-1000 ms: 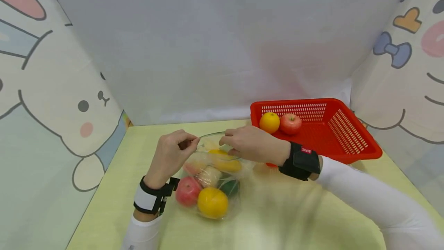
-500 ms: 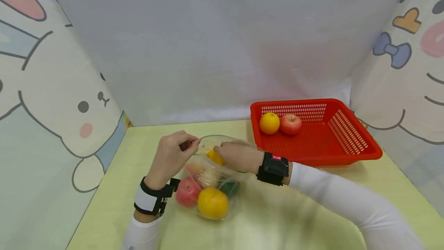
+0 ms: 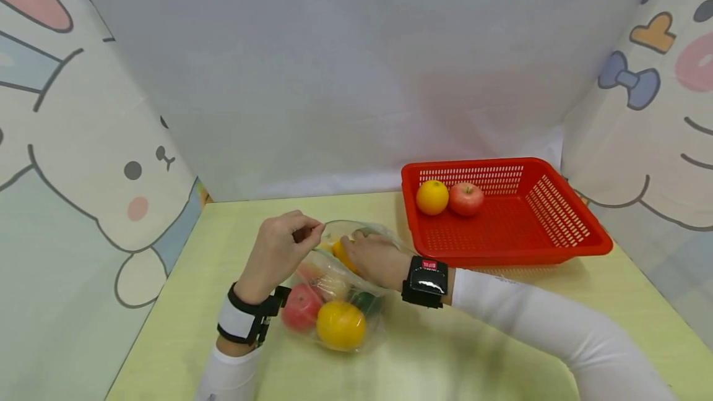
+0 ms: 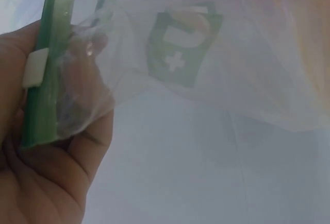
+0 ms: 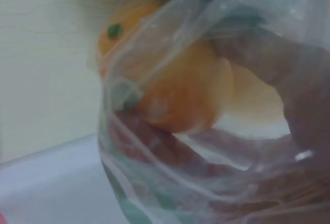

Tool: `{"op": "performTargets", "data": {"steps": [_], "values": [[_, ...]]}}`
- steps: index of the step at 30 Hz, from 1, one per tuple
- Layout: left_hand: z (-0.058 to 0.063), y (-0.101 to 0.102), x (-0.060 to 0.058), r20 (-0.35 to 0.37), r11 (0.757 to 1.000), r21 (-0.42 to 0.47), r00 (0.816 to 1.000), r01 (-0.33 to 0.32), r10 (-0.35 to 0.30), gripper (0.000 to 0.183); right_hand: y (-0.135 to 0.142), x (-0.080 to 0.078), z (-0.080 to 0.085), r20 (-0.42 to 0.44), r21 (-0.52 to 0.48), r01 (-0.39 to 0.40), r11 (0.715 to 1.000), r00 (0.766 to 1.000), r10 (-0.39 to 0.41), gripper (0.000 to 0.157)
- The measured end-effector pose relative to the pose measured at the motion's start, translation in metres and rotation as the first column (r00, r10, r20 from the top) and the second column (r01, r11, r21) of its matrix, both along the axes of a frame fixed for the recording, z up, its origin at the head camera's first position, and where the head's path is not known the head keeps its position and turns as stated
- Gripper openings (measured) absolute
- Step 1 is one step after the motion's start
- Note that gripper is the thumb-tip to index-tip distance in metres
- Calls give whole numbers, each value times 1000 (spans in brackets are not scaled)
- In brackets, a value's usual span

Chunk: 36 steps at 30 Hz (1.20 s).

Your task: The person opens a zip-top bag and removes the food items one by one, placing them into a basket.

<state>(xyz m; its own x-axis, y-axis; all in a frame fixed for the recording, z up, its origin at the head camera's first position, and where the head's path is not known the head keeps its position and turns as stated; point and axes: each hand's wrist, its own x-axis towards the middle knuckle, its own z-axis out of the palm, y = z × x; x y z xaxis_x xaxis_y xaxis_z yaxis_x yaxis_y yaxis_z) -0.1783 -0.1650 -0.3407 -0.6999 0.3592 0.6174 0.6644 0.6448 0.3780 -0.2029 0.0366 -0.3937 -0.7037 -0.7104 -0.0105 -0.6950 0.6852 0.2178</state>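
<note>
A clear zip bag (image 4: 247, 74) with a green closure strip sits full of fruit in front of me. My left hand (image 3: 278, 255) pinches its rim near the white slider (image 4: 36, 68). Inside the bag mouth, my right hand (image 3: 379, 258) grips an orange-yellow fruit (image 3: 343, 257), thumb on one side and fingers on the other. Another orange fruit (image 5: 135, 20) with a green stem spot shows beside it in the right wrist view. Through the film I see a red apple (image 3: 301, 308), a yellow-orange fruit (image 3: 341, 325) and something dark green (image 3: 366, 302).
At the back right stands a red plastic basket (image 3: 512, 255) with perforated sides. An orange (image 3: 432, 197) and an apple (image 3: 466, 198) lie in its left end. A pale wall sheet (image 3: 334, 110) rises behind the yellow-green table (image 3: 473, 351).
My right hand has moved left and down, from over the bag mouth into it, and now grips the orange-yellow fruit. The left hand keeps its pinch, nearly still.
</note>
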Motion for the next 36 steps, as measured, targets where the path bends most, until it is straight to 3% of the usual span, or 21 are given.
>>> {"op": "performTargets", "data": {"steps": [6, 12, 17, 23, 28, 36], "values": [[-1, 1, 0, -3, 1000, -5, 1000, 2, -2, 4, 1, 1, -3, 1, -28, -26, 999, 1000, 26, 55], [-1, 0, 0, -12, 1000, 5, 1000, 2, -2, 3, 1, -5, -4, 98, -109, -6, 994, 995, 17, 49], [1, -1, 0, -15, 1000, 18, 1000, -3, 3, 4, 4, -3, 5, 137, -147, -8, 989, 990, 28, 49], [2, -3, 1, -1, 999, 34, 1000, -22, 22, 5, 7, 5, 23, 109, -226, 6, 974, 994, 19, 56], [2, -6, 0, -5, 998, 36, 999, -53, 54, 5, 7, 18, 50, 85, -301, 29, 953, 996, -4, 63], [3, -7, -2, -12, 996, 45, 997, -75, 76, 4, 23, 41, 91, 84, -445, 25, 895, 996, 14, 67]]}}
